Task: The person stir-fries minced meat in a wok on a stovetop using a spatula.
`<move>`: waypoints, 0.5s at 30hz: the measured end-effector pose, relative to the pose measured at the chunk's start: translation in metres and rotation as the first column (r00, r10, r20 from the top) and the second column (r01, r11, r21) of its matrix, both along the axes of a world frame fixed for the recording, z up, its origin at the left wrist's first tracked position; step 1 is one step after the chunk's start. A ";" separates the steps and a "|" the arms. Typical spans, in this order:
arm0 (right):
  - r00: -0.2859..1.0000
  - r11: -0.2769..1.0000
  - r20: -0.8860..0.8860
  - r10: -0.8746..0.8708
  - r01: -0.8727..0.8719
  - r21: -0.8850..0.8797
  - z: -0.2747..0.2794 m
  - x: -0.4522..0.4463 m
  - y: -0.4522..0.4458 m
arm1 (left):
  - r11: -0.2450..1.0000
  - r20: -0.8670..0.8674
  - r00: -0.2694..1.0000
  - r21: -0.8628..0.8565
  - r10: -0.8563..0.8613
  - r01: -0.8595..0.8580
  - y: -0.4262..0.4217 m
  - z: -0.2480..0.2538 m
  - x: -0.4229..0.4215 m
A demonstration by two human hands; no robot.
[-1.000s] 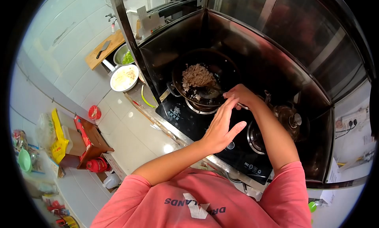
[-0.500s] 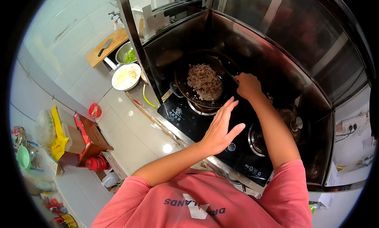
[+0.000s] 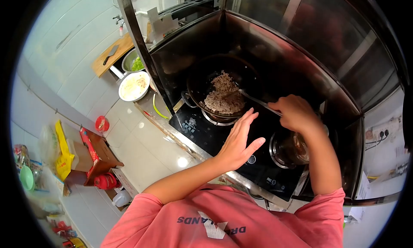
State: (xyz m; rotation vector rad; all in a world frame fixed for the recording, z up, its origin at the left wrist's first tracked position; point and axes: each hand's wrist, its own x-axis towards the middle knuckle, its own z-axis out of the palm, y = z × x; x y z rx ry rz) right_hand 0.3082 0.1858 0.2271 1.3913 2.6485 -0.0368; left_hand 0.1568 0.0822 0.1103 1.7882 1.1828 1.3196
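A dark wok [image 3: 251, 78] sits on the far burner, with browned minced meat [image 3: 223, 102] heaped toward its near side. My right hand [image 3: 296, 112] is closed around the handle of a long metal spatula [image 3: 261, 103]. The spatula's head reaches into the meat and is partly hidden there. Over the black glass stovetop [image 3: 266, 162], my left hand [image 3: 238, 142] is held flat with its thumb apart, just short of the wok's near rim, and it holds nothing. A glass-lidded pot [image 3: 297, 147] on the nearer burner is partly covered by my right forearm.
Left of the stove are a white pan [image 3: 134, 87], a metal bowl with chopped greens [image 3: 137, 64], and a cleaver [image 3: 112, 54] on a wooden board [image 3: 101, 66]. Dark metal splash panels [image 3: 297, 63] enclose the stove's back and right. Loose white bits [image 3: 189, 125] lie on the stovetop.
My right hand has drawn back toward the right and nearer to me with the spatula. The meat is pulled together toward the wok's near side. My left hand stays nearly still.
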 end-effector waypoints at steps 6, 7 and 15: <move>0.992 1.000 0.123 0.003 0.000 -0.022 -0.018 -0.014 0.002 | 0.999 -0.010 1.000 0.031 -0.027 0.027 0.003 -0.001 0.007; 0.998 1.000 0.069 -0.015 0.016 -0.010 -0.027 -0.018 0.008 | 0.999 -0.011 0.999 0.029 -0.031 0.031 0.002 -0.001 0.007; 0.999 0.838 0.006 -0.040 0.037 -0.545 0.022 -0.020 0.008 | 0.999 -0.049 0.999 0.052 0.002 0.001 0.001 0.001 0.003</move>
